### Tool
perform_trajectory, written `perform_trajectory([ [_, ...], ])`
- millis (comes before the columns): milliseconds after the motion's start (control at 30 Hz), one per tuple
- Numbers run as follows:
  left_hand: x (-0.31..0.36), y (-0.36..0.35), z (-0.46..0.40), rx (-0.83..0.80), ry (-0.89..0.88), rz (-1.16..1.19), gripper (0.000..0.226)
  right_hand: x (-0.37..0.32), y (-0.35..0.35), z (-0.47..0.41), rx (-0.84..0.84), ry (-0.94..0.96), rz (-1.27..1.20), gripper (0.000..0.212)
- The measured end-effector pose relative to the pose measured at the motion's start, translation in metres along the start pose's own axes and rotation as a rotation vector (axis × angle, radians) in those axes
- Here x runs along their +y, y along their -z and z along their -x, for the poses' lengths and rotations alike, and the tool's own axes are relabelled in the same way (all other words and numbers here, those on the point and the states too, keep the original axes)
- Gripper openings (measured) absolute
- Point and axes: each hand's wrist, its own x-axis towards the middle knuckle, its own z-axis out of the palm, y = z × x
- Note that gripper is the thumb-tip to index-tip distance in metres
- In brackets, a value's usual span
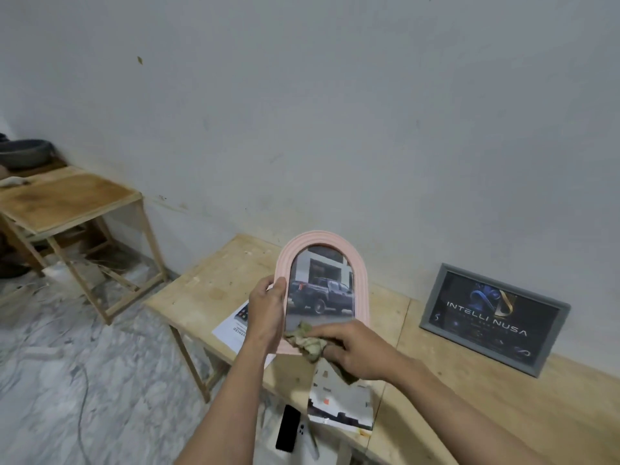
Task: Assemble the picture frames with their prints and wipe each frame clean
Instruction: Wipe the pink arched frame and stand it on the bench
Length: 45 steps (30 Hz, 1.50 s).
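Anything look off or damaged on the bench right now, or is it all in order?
One thing stands out: the print lying under the right hand is ragged, with torn-looking edges and white patches. The pink arched frame, held by the left hand, and the grey frame leaning on the wall look intact.

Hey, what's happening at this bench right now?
A person is cleaning a picture frame. Their left hand holds up a pink arched frame with a print of a dark pickup truck in it, while the right hand rubs a crumpled cloth along its lower edge. A grey frame, already fitted with a print, leans against the wall on the wooden bench.
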Motion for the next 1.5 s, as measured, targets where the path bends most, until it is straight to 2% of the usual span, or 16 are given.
perform_trajectory([
  [67, -0.002, 0.001, 0.005, -0.022, -0.016, -0.009, 0.017, -0.01, 0.024, -0.01, 0.104, -0.03, -0.023, 0.044],
  [167, -0.001, -0.007, 0.01, -0.069, -0.064, -0.028, 0.022, -0.012, 0.058, -0.047, 0.472, 0.042, 0.104, 0.052],
  [300, 0.002, -0.011, 0.015, -0.088, -0.089, 0.013, 0.024, 0.011, 0.085, -0.076, 0.423, 0.124, 0.708, 0.047],
  [400, -0.003, 0.006, 0.008, -0.013, -0.071, 0.105, 0.028, 0.027, 0.09, -0.059, 0.396, 0.105, 0.858, 0.044],
  [567, 0.0, 0.015, -0.002, 0.06, -0.063, 0.159, 0.023, 0.008, 0.036, -0.024, 0.075, -0.068, 0.718, 0.028],
  [700, 0.0, 0.018, -0.006, 0.01, -0.087, 0.086, 0.022, -0.009, 0.036, -0.012, -0.04, -0.307, 0.248, 0.024],
  [767, 0.002, 0.017, -0.004, -0.027, -0.106, 0.065, 0.023, -0.009, 0.056, -0.012, 0.097, -0.364, 0.038, 0.028],
  [867, 0.007, 0.007, -0.002, -0.043, -0.132, 0.091, 0.023, -0.006, 0.08, -0.027, 0.672, -0.268, -0.025, 0.035],
  [900, 0.011, 0.001, 0.0, -0.068, -0.141, 0.096, 0.023, -0.004, 0.082, -0.035, 0.775, -0.206, 0.034, 0.041],
  [933, 0.014, -0.005, 0.003, -0.1, -0.156, 0.091, 0.021, -0.002, 0.081, -0.043, 0.802, -0.15, 0.109, 0.049],
  [1000, 0.018, -0.018, 0.007, -0.175, -0.192, 0.068, 0.016, -0.004, 0.068, -0.056, 0.722, -0.09, 0.153, 0.058],
  [1167, 0.018, -0.01, -0.005, -0.169, -0.112, 0.223, 0.018, -0.013, -0.004, -0.033, 0.387, 0.087, 0.199, 0.052],
  [1267, 0.009, 0.0, -0.006, -0.156, -0.096, 0.141, 0.018, -0.007, -0.011, -0.017, 0.223, 0.146, 0.095, 0.049],
  [1367, 0.003, -0.001, -0.003, -0.159, -0.085, 0.064, 0.02, -0.011, 0.02, -0.026, 0.454, 0.085, -0.038, 0.044],
  [1433, 0.004, -0.004, 0.001, -0.165, -0.076, 0.032, 0.017, -0.007, 0.043, -0.042, 0.654, 0.019, 0.166, 0.05],
  [1500, 0.007, -0.007, 0.004, -0.157, -0.053, 0.026, 0.016, -0.001, 0.056, -0.052, 0.759, -0.109, 0.44, 0.051],
])
